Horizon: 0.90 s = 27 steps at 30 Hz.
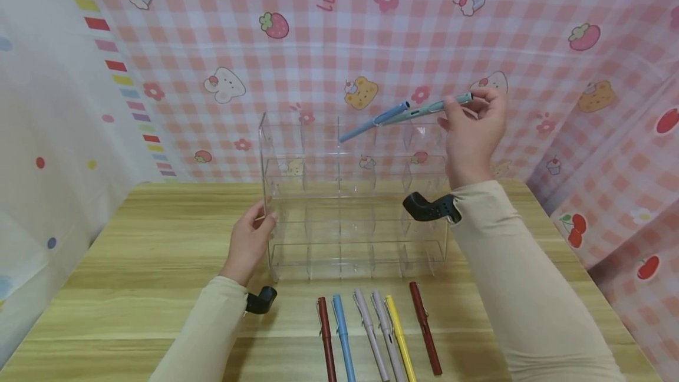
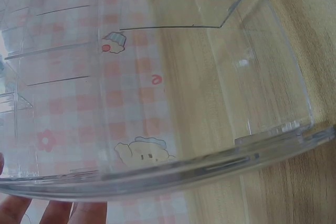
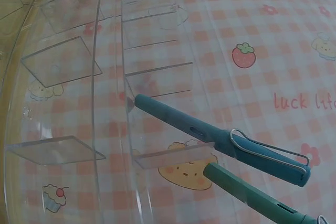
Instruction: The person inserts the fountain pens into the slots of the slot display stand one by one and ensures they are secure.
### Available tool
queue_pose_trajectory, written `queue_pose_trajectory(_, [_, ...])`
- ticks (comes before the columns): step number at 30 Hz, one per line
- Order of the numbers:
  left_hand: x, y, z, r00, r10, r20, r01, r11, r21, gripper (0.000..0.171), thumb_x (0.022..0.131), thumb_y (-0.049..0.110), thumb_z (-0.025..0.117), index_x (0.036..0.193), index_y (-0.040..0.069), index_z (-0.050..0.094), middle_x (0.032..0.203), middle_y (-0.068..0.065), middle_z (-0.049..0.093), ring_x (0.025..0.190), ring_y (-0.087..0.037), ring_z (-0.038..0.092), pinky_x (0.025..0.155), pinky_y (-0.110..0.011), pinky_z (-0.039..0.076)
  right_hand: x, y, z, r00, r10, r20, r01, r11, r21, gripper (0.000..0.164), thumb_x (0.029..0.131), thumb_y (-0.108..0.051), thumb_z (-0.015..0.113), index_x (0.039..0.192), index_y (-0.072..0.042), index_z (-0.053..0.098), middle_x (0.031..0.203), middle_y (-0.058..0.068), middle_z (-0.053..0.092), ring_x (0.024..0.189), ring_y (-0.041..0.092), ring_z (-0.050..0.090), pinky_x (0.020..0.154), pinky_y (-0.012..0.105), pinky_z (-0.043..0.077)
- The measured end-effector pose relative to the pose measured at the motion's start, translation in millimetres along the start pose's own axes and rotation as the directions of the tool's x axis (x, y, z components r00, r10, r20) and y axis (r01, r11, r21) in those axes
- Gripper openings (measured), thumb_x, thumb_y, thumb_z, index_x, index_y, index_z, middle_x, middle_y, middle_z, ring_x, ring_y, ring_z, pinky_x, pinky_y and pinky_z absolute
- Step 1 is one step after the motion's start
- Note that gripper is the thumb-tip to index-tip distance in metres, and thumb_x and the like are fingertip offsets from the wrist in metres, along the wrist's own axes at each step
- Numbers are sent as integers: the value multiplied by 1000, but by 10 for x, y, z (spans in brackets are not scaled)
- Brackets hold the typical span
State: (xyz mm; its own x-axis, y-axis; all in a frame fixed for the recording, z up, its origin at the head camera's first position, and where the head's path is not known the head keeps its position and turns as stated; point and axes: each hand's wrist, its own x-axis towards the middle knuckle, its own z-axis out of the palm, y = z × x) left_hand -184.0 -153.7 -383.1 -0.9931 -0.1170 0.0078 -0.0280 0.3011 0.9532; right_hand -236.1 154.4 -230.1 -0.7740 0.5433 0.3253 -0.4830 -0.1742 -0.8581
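Note:
A clear acrylic rack [image 1: 339,196] with several tiers of divided compartments stands upright on the table. My left hand [image 1: 248,244] grips its left side panel; in the left wrist view the fingertips [image 2: 89,213] show behind the panel's edge. Up at the rack's top right, my right hand [image 1: 477,134] pinches a green pen [image 1: 436,107] near its capped end, tilted with the free end down to the left. A blue pen [image 1: 366,127] slants at the top tier, just past the green pen's free end; whether they touch, I cannot tell. My right fingers are outside the right wrist view.
Before the rack several capped pens lie side by side: a dark red pen [image 1: 326,341], a blue pen [image 1: 343,338], two pale purple pens, a yellow pen [image 1: 400,338] and another dark red pen [image 1: 425,329]. A pink checked cloth [image 1: 329,63] hangs behind the wooden table [image 1: 175,252].

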Motion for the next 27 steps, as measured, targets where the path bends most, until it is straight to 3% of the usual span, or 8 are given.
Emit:
queue_pose_trajectory(6, [-2,0,4,1000,0,-1,0,1000,0,46,99,16,51,144,8,44,133,-20,53,117,-29,55,79,-24,49,-5,59,20,1000,3,11,-3,999,-45,29,87,4,65,105,-12,48,95,5,50,83,16,59,72,27,55])
queue_pose_trajectory(18, [-16,24,-1,1000,-10,8,10,1000,-1,46,100,18,50,145,10,44,133,-19,52,119,-29,53,84,-31,48,-12,148,52,999,42,32,-38,994,-100,29,89,4,63,108,-10,46,100,4,50,87,15,58,76,27,54])
queue_pose_trajectory(27, [-4,2,-7,1000,-7,6,7,1000,3,46,100,17,50,145,10,44,134,-19,52,117,-28,54,83,-29,49,-23,215,48,997,21,70,-9,986,-168,25,90,0,63,108,-9,47,99,4,50,86,15,60,77,29,54])
